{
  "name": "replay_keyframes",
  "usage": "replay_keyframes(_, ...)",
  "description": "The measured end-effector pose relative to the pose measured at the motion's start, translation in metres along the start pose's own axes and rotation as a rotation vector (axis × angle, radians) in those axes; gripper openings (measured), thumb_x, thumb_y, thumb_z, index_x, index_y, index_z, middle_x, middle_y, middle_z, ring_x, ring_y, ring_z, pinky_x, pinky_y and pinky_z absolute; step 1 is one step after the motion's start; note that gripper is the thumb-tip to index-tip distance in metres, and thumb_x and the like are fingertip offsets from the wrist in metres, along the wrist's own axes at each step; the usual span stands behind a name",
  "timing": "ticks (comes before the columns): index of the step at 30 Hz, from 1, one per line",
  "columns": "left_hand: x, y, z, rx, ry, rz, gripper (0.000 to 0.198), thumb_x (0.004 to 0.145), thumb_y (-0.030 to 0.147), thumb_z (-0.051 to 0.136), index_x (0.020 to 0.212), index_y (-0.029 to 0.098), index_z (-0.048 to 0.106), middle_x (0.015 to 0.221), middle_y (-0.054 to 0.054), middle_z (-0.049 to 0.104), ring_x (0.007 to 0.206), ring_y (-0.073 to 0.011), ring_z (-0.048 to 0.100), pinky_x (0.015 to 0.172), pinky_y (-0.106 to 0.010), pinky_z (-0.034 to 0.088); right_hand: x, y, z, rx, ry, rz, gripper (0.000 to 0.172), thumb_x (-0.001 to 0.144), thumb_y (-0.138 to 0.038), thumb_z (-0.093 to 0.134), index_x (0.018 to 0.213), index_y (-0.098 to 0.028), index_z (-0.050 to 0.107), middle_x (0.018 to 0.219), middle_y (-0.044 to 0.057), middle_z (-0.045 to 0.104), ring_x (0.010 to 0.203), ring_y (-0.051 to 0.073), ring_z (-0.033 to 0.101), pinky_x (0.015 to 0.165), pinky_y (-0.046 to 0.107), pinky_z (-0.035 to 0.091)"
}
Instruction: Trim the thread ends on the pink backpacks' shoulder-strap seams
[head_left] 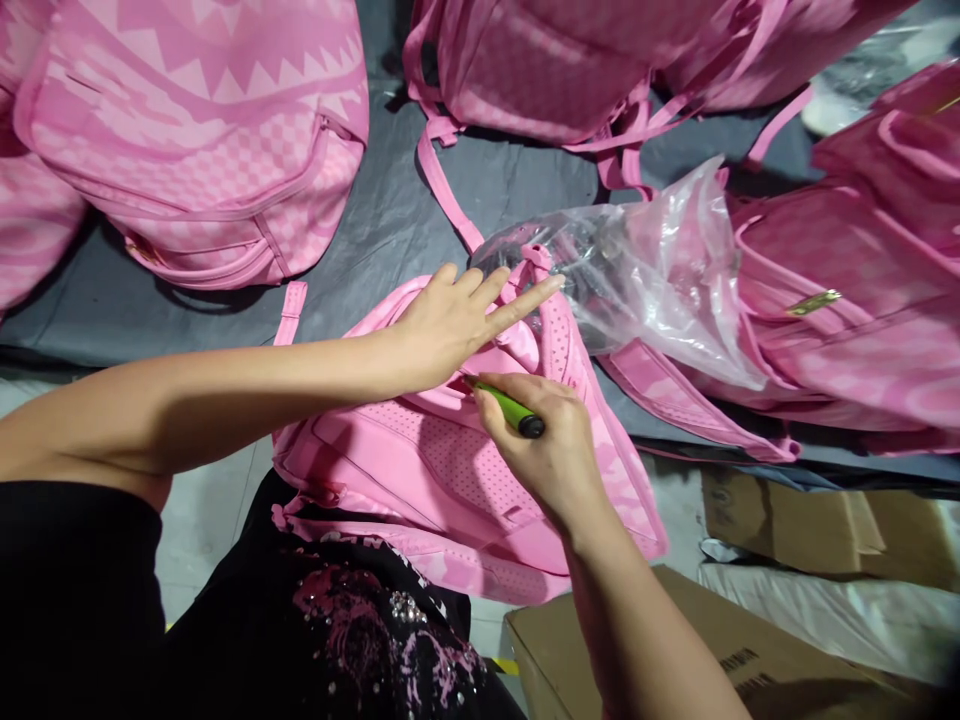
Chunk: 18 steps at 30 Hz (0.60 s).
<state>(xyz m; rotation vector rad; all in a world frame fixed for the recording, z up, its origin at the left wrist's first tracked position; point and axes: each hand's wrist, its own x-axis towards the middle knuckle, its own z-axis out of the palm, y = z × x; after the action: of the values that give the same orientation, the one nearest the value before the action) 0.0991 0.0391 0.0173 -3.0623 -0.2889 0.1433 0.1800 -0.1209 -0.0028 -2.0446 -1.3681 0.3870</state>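
Pink bag hanging over the counter edge, dotted back facing up, black-ended green tool slanting across it.

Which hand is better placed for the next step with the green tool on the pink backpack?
Probably the right hand: it grips the green tool, whose front end is at the pink backpack. The left hand lies over the backpack, index finger extended, so it seems better suited to steadying.

Dotted pink backpack, green pen (black at the end), zigzag-and-checkered pink bag, dark grey bench
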Motion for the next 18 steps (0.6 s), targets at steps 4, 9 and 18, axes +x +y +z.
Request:
replay_keyframes(4, -0.007, -0.009, -0.007, -0.040, -0.050, 0.008, 0.097, 0.094, 0.033, 0.059, 0.165, 0.021, -0.006, 0.167, -0.019, 0.024, 0.144, -0.0357, 0.037, 0.113, -0.050, 0.033, -0.004, -0.001, 0.007, 0.165, 0.018, 0.024, 0.023, 0.092, -0.031, 0.062, 0.104, -0.020, 0.078, 0.099, 0.006, 0.081, 0.087, 0.023, 0.076, 0.088, 0.043, 0.058)
replay_keyframes(9, -0.032, -0.021, -0.015, -0.078, -0.189, -0.091, 0.128, 0.076, 0.034, 0.082, 0.163, 0.030, -0.013, 0.172, -0.016, -0.003, 0.153, -0.0462, 0.017, 0.113, -0.066, 0.032, -0.006, -0.009, 0.023, 0.225, 0.056, -0.026, 0.022, 0.093, -0.034, 0.064, 0.107, -0.024, 0.077, 0.106, 0.005, 0.080, 0.097, 0.025, 0.075, 0.095, 0.048, 0.051)
replay_keyframes(18, -0.059, -0.032, -0.013, -0.037, -0.269, -0.295, 0.129, 0.076, 0.024, 0.081, 0.162, 0.034, -0.014, 0.171, -0.018, -0.005, 0.137, -0.0424, 0.042, 0.095, -0.050, 0.055, 0.000, -0.024, 0.048, 0.233, 0.075, -0.101, 0.019, 0.093, -0.033, 0.065, 0.105, -0.024, 0.077, 0.107, 0.006, 0.080, 0.100, 0.025, 0.074, 0.093, 0.046, 0.043)
